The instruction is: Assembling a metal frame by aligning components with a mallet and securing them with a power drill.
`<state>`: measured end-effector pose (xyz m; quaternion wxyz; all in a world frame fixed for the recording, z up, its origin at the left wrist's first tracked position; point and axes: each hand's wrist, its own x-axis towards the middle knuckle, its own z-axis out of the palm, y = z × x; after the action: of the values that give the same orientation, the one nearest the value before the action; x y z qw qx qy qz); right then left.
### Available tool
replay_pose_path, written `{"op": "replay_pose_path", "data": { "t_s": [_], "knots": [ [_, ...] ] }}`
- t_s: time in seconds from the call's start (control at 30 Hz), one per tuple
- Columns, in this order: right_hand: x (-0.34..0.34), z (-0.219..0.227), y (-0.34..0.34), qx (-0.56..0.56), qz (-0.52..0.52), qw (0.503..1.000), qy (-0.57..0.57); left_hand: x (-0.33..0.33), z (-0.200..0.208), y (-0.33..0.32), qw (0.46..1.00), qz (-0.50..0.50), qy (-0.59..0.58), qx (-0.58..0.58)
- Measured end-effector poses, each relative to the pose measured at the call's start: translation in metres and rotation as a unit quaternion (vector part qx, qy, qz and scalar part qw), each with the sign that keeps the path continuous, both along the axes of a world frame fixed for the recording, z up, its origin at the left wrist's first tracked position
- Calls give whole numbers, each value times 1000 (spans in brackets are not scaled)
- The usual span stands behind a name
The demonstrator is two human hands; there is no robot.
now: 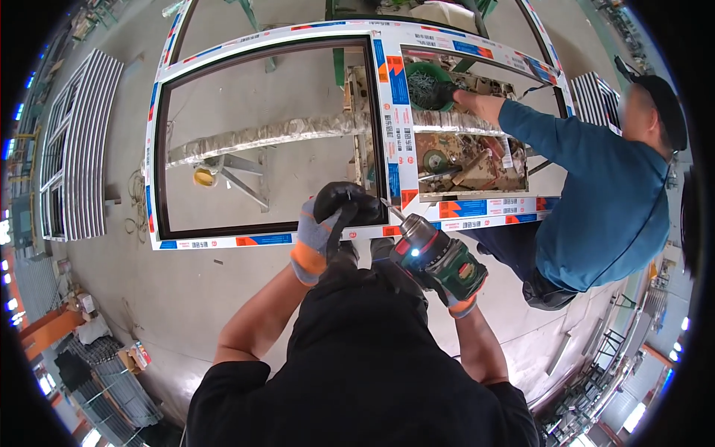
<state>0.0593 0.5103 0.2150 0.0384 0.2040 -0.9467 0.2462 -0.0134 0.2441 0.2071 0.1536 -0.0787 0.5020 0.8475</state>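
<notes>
A window frame (pixel 395 130), its white faces covered with printed protective film in blue, red and orange, lies across the middle of the scene, with its near rail just in front of the person. A mullion splits this part into 2 openings, a wide left one and a smaller right one, and dark trim lines the left opening.

The person's left hand (pixel 339 205), in a black and grey glove with an orange cuff, is at the near rail, just left of the mullion. Its fingers are curled in; whether they pinch something small, I cannot tell. The right hand (pixel 462 300), also gloved, is wrapped around a dark green and black cordless drill (pixel 439 257) with its lamp lit. The drill points far and left, and its bit (pixel 395 211) ends just beside the left hand, near the foot of the mullion; contact with the frame cannot be made out.

On the right, a co-worker (pixel 603 201) in a teal top and dark cap reaches a gloved hand (pixel 445 92) to a green bowl (pixel 442 72) of screws (pixel 422 88). Through the right opening shows a stained, cluttered desk (pixel 512 179). A wrapped support bar (pixel 261 134) runs beneath both openings. Far left, striped metal frames (pixel 86 149) stand stacked on the floor (pixel 149 283).
</notes>
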Motion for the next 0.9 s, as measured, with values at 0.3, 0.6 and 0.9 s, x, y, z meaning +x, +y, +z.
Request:
{"op": "replay_pose_path", "data": {
  "t_s": [0.3,0.6,0.9],
  "knots": [
    [5,-5,-4,-40,4,998,-44,1,14,15,990,11,-40,133],
    [8,-7,-3,-86,7,994,-69,4,18,26,995,18,22,95],
    [-4,-18,23,-161,-35,979,-121,-13,21,49,992,-16,-50,118]
  ]
}}
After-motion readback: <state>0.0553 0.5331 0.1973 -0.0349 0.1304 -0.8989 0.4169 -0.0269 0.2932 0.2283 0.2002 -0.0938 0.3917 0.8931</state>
